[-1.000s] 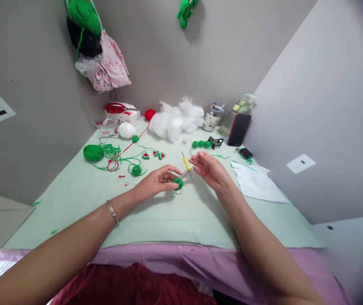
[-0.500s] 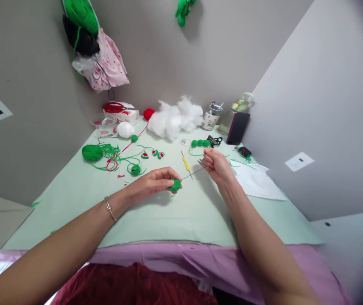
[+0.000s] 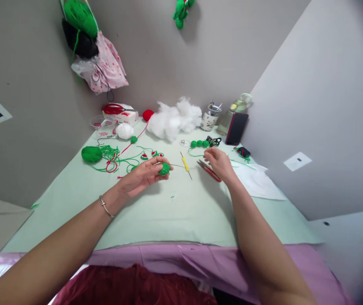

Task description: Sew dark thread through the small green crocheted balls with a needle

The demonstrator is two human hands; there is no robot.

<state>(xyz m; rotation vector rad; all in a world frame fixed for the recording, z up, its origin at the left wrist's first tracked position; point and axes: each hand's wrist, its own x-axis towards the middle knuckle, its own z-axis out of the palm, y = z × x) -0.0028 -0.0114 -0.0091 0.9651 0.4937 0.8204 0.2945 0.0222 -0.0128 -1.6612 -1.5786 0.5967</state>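
Observation:
My left hand (image 3: 145, 174) holds a small green crocheted ball (image 3: 164, 169) between thumb and fingers, above the table. A thin dark thread (image 3: 177, 165) leaves the ball toward my right hand (image 3: 217, 162) and grows faint before reaching it. The right fingers are bent into a pinch on the thread's end, though the fingertips are too small to make out clearly. Just below that hand lie red-handled thread snips (image 3: 210, 171). Between my hands is a yellow-handled crochet hook (image 3: 185, 164).
White stuffing (image 3: 175, 120) is heaped at the back. Green yarn (image 3: 91, 154) and loose strands lie on the left, near small red-and-green crocheted pieces (image 3: 144, 156). Several joined green balls (image 3: 199, 144) sit behind my right hand. White paper (image 3: 254, 182), a phone (image 3: 237, 128) and a bottle (image 3: 227, 120) are right.
My left hand has moved up and left with the green ball, turning palm inward. The right hand shifted slightly, and the red-handled snips beneath it now show more fully.

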